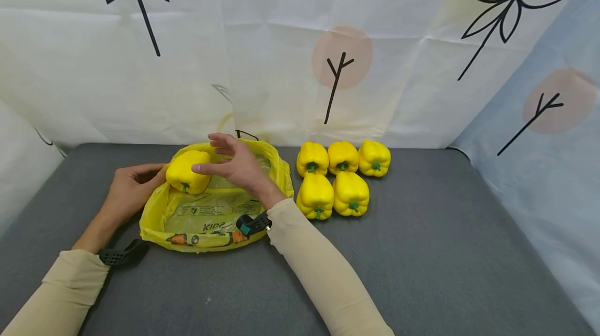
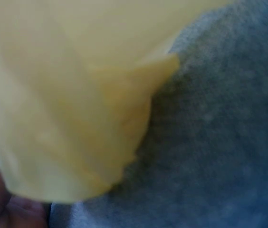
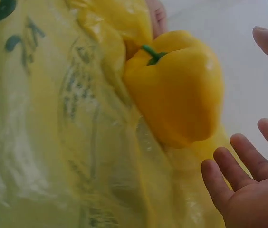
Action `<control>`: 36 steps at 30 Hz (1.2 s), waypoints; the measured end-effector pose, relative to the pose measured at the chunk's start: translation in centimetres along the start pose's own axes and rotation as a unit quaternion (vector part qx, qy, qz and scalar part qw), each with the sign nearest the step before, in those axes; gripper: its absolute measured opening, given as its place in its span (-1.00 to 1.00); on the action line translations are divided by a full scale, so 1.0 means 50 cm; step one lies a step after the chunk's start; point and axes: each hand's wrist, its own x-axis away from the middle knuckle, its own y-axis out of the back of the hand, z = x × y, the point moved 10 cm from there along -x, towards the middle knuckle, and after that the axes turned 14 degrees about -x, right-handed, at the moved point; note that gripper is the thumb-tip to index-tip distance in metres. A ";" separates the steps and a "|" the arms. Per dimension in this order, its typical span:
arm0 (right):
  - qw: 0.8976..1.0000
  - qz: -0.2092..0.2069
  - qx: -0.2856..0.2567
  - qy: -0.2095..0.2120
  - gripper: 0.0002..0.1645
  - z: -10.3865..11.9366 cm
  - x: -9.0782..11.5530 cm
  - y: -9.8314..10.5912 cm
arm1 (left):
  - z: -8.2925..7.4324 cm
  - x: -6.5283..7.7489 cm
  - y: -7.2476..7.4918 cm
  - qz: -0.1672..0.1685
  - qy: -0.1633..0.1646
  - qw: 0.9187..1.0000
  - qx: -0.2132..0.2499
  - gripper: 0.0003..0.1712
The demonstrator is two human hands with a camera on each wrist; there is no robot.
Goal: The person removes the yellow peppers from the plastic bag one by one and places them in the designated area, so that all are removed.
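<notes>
A yellow bell pepper [image 1: 188,172] with a green stem sits inside the left edge of a yellow plastic bag [image 1: 154,226], which lies spread with its mouth facing up. My left hand [image 1: 131,190] grips the bag's left rim, right beside the pepper. Yellow plastic blurs across most of the left wrist view, with part of the hand at its lower left. Over the bag, my right hand [image 1: 241,164] has its fingers spread; in the right wrist view they stand apart from the pepper [image 3: 177,90].
Several more yellow peppers [image 1: 344,156] stand in two rows on the grey table [image 1: 445,252], just right of the bag. A white patterned cloth [image 1: 272,75] hangs behind the table, and a bluish one [image 1: 553,179] runs along the right side.
</notes>
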 end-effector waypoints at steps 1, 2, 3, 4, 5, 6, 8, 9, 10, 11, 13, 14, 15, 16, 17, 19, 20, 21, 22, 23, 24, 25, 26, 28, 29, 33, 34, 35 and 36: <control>1.000 0.001 0.004 -0.001 -0.11 -0.004 -0.001 -0.001 | -0.001 0.000 0.000 -0.001 -0.001 1.000 -0.001 -0.47; 1.000 0.002 0.009 -0.002 -0.10 -0.007 -0.001 -0.002 | -0.001 0.000 0.001 -0.002 0.000 1.000 -0.001 -0.47; 1.000 0.003 0.011 -0.003 -0.09 -0.010 -0.002 -0.004 | -0.002 0.000 0.001 -0.002 0.000 1.000 -0.001 -0.47; 1.000 0.004 0.014 -0.003 -0.09 -0.013 -0.002 -0.004 | -0.002 0.000 0.001 -0.003 0.001 1.000 -0.002 -0.47; 1.000 0.004 0.016 -0.004 -0.08 -0.015 -0.002 -0.005 | -0.002 0.000 0.001 -0.003 0.001 1.000 -0.002 -0.47; 1.000 0.004 0.016 -0.004 -0.09 -0.017 -0.003 -0.006 | -0.002 0.000 0.002 -0.003 0.002 1.000 -0.002 -0.46; 1.000 0.001 0.020 -0.005 -0.08 -0.019 -0.002 -0.006 | -0.002 -0.001 0.001 -0.003 0.003 1.000 -0.001 -0.46; 1.000 0.000 0.020 -0.005 -0.09 -0.021 -0.003 -0.006 | -0.002 -0.001 0.001 -0.003 0.002 1.000 -0.001 -0.46; 1.000 -0.001 0.021 -0.005 -0.08 -0.022 -0.003 -0.006 | -0.002 -0.001 0.001 -0.002 0.002 1.000 0.000 -0.46; 1.000 -0.001 0.019 -0.006 -0.08 -0.024 -0.003 -0.007 | -0.002 -0.001 0.001 -0.002 0.002 1.000 0.002 -0.47; 1.000 -0.001 0.019 -0.006 -0.07 -0.025 -0.004 -0.008 | -0.003 -0.001 0.001 -0.003 0.002 1.000 0.003 -0.47; 1.000 0.000 0.019 -0.007 -0.07 -0.027 -0.004 -0.009 | -0.003 0.000 0.001 -0.003 0.001 1.000 0.004 -0.47; 1.000 0.001 0.018 -0.007 -0.06 -0.028 -0.004 -0.010 | -0.003 0.000 0.001 -0.003 0.000 1.000 0.005 -0.47; 1.000 0.003 0.017 -0.008 -0.05 -0.029 -0.005 -0.012 | -0.003 0.000 0.001 -0.003 -0.001 1.000 0.005 -0.47; 1.000 0.004 0.016 -0.010 -0.05 -0.031 -0.005 -0.013 | -0.003 0.000 0.001 -0.003 -0.001 1.000 0.006 -0.47; 1.000 0.007 0.017 -0.012 -0.04 -0.035 -0.006 -0.016 | -0.003 0.000 0.001 -0.003 -0.003 1.000 0.007 -0.48; 1.000 0.009 0.022 -0.013 -0.03 -0.037 -0.007 -0.017 | -0.003 0.000 0.001 -0.003 -0.003 1.000 0.007 -0.48; 1.000 0.011 0.026 -0.014 -0.03 -0.040 -0.007 -0.019 | -0.003 0.000 0.001 -0.004 -0.003 1.000 0.006 -0.48; 0.999 0.013 0.031 -0.016 -0.02 -0.042 -0.007 -0.021 | -0.003 0.000 0.000 -0.004 -0.003 1.000 0.007 -0.48; 0.999 0.016 0.037 -0.016 -0.01 -0.044 -0.008 -0.023 | -0.003 0.000 0.000 -0.004 -0.002 1.000 0.008 -0.48; 0.999 0.019 0.043 -0.018 0.00 -0.046 -0.008 -0.025 | -0.002 0.000 0.000 -0.003 -0.001 1.000 0.009 -0.48; 0.998 0.023 0.048 -0.019 0.01 -0.048 -0.008 -0.027 | -0.002 0.000 0.000 -0.003 0.000 1.000 0.009 -0.47; 0.998 0.028 0.050 -0.020 0.02 -0.050 -0.008 -0.030 | -0.002 0.000 0.000 -0.003 0.000 1.000 0.011 -0.47; 0.998 0.037 0.054 -0.021 0.05 -0.054 -0.008 -0.035 | -0.004 0.000 0.001 -0.003 0.001 1.000 0.011 -0.47; 0.997 0.040 0.056 -0.022 0.06 -0.056 -0.008 -0.036 | -0.005 0.000 0.000 -0.002 0.000 1.000 0.012 -0.47; 0.997 0.044 0.062 -0.025 0.10 -0.063 -0.008 -0.040 | -0.011 0.001 0.000 -0.003 -0.005 1.000 0.016 -0.47; 0.997 0.043 0.063 -0.025 0.10 -0.064 -0.008 -0.041 | -0.012 0.001 0.000 -0.003 -0.006 1.000 0.017 -0.47; 0.997 0.041 0.063 -0.028 0.11 -0.066 -0.008 -0.041 | -0.012 0.001 0.000 -0.003 -0.006 1.000 0.018 -0.48; 0.997 0.040 0.062 -0.028 0.11 -0.067 -0.008 -0.041 | -0.012 0.001 0.001 -0.004 -0.006 1.000 0.019 -0.48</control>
